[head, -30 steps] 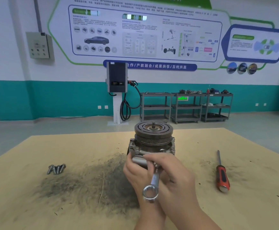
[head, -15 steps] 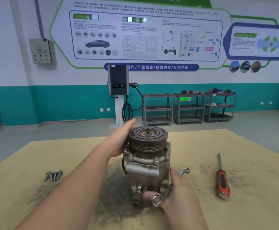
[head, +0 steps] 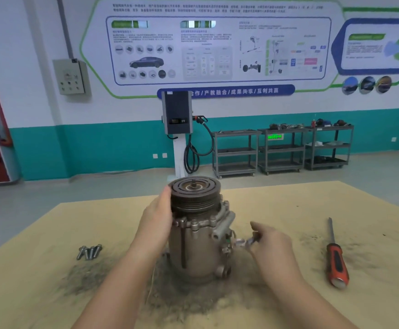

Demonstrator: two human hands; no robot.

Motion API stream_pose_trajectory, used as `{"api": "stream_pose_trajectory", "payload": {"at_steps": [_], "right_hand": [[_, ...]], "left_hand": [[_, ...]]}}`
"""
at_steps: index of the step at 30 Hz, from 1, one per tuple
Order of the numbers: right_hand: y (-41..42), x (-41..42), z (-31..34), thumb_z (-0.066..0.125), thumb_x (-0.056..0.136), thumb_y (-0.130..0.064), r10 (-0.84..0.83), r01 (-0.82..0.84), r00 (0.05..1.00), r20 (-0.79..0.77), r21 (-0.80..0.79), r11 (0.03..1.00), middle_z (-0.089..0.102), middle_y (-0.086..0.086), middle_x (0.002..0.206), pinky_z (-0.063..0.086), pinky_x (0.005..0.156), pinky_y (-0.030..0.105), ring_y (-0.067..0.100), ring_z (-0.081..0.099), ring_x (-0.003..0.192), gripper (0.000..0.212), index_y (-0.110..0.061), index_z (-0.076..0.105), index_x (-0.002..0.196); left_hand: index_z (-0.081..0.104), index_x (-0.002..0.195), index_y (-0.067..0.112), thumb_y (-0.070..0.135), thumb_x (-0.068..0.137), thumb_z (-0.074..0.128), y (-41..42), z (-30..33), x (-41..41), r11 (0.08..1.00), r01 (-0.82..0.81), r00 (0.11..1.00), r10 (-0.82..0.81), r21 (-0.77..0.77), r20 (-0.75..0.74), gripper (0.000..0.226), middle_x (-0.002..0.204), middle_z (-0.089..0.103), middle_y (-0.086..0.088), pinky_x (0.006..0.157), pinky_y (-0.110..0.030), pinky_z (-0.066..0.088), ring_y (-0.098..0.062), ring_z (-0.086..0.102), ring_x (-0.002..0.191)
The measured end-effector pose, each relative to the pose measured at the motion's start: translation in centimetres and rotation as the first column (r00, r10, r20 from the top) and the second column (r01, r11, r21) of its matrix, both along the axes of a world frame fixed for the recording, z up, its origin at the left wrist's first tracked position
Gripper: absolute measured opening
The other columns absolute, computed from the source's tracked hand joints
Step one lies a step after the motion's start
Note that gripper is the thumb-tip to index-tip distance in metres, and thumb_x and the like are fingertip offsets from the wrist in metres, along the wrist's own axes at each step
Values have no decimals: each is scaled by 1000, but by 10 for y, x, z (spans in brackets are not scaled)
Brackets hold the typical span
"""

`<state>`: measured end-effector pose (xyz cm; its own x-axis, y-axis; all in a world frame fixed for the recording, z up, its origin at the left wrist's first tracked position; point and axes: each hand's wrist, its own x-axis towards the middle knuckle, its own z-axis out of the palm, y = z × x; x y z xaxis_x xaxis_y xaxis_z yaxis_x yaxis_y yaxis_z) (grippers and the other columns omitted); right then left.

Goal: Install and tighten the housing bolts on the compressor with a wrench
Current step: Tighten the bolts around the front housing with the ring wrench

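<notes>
The metal compressor stands upright on the wooden table, its dark pulley on top. My left hand lies against the pulley's left side and the housing rim, fingers fairly straight. My right hand is to the right of the housing and holds the silver wrench, whose ring end sits at a fitting on the compressor's right side. Most of the wrench is hidden in the hand. Several loose bolts lie together on the table at the left.
A red-handled screwdriver lies on the table at the right. Dark grime is spread on the wood around the compressor. Beyond the table stand a charging post and grey shelf carts against the wall.
The compressor has been turned and stood more upright. My right hand moved with the wrench from the front bottom of the housing to its right side. My left hand stays on the pulley.
</notes>
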<state>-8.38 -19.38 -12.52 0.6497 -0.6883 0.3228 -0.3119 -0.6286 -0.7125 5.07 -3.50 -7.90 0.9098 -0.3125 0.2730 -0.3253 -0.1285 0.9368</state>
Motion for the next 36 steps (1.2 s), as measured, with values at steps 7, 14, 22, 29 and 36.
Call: {"api": "stream_pose_trajectory", "payload": {"at_steps": [7,14,22,29,36], "right_hand": [[12,2,31,41,94,-5,60,-527,494,867,244,814,64,8,64,44,51,22,19,55,54,12,-14,48,97],[21,13,41,30,87,6,-24,-693,454,891,369,619,52,12,54,36,45,26,24,46,45,22,-9,43,96],[-4,24,54,29,87,1,-34,-690,555,831,483,539,46,8,51,27,47,31,20,38,40,20,-9,45,95],[-8,36,52,34,95,-10,-121,-705,568,814,557,439,35,4,44,23,45,27,17,26,36,19,-9,47,80],[48,12,20,36,95,-5,-2,-521,404,915,232,822,52,6,51,33,39,19,18,40,38,28,-14,54,77]], "left_hand": [[23,152,24,79,51,57,21,-27,-23,1000,11,995,-9,-14,95,121,143,44,7,100,-20,30,-3,40,124],[14,154,22,62,55,82,5,-51,-22,998,-62,983,62,-2,170,127,151,33,3,119,-43,27,-14,30,140],[13,155,21,55,59,83,-6,-50,-25,993,-96,980,107,-75,166,124,154,25,7,118,-31,22,-11,24,143],[21,151,22,70,49,73,-6,-51,-23,989,-130,972,140,-67,189,124,144,32,9,114,-33,29,-11,32,136],[28,147,20,71,48,73,-6,-52,-22,982,-188,959,190,-31,211,119,134,35,11,108,-31,30,-15,35,131]]}}
